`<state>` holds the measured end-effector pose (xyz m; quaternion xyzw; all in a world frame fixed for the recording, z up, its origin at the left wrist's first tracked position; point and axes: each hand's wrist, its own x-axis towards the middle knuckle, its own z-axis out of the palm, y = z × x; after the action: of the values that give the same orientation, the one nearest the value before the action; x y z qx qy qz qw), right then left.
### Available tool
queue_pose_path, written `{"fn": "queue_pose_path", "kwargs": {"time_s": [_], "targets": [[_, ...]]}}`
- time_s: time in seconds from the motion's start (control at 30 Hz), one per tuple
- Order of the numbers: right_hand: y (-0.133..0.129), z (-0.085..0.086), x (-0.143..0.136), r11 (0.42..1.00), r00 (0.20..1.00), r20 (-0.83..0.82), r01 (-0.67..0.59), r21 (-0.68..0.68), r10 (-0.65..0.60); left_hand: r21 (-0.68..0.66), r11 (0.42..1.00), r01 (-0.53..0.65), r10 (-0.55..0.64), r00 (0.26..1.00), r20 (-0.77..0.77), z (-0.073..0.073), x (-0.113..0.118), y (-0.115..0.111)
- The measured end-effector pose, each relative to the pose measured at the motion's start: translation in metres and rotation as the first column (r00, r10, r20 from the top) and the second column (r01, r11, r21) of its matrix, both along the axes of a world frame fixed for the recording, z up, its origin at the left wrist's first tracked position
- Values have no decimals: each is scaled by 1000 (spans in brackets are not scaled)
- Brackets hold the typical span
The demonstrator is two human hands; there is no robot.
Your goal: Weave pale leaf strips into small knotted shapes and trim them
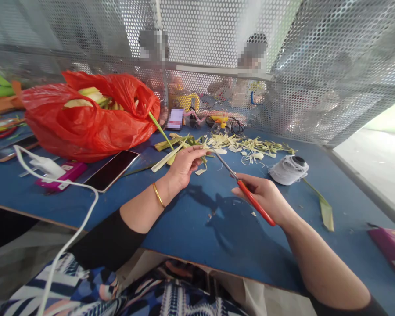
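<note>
My left hand pinches a small pale strip of leaf over the middle of the blue table. To its right, my right hand is wrapped round red-handled scissors, whose metal blades point up and left towards the left fingertips. Pale green leaf scraps lie in a heap just beyond both hands. Longer leaf strips rest at the left hand's far side. A spool of white thread stands right of the scissors.
A red plastic bag with leaves inside fills the back left. Nearer are a black phone, a purple box and a white cable. A perforated metal screen rises behind the table, with people beyond. Another purple box sits at right.
</note>
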<state>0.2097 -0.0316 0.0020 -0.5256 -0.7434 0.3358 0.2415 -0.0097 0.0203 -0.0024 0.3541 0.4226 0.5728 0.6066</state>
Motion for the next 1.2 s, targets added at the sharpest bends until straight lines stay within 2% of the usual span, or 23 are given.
{"fn": "queue_pose_path", "kwargs": {"time_s": [0.27, 0.53, 0.8, 1.2], "targets": [[-1, 3, -1, 1000, 1000, -1, -4, 16, 4, 20, 1000, 10, -10, 1000, 8, -2, 0, 2], [-1, 4, -2, 1000, 1000, -24, 11, -7, -11, -9, 1000, -2, 2, 1000, 15, 4, -2, 2], [-2, 4, -2, 997, 994, -98, -49, -63, 43, -14, 1000, 8, -7, 1000, 21, 4, -4, 2], [-2, 3, 0, 998, 996, -73, -54, -21, 52, -5, 1000, -12, 12, 1000, 12, 0, -4, 5]]}}
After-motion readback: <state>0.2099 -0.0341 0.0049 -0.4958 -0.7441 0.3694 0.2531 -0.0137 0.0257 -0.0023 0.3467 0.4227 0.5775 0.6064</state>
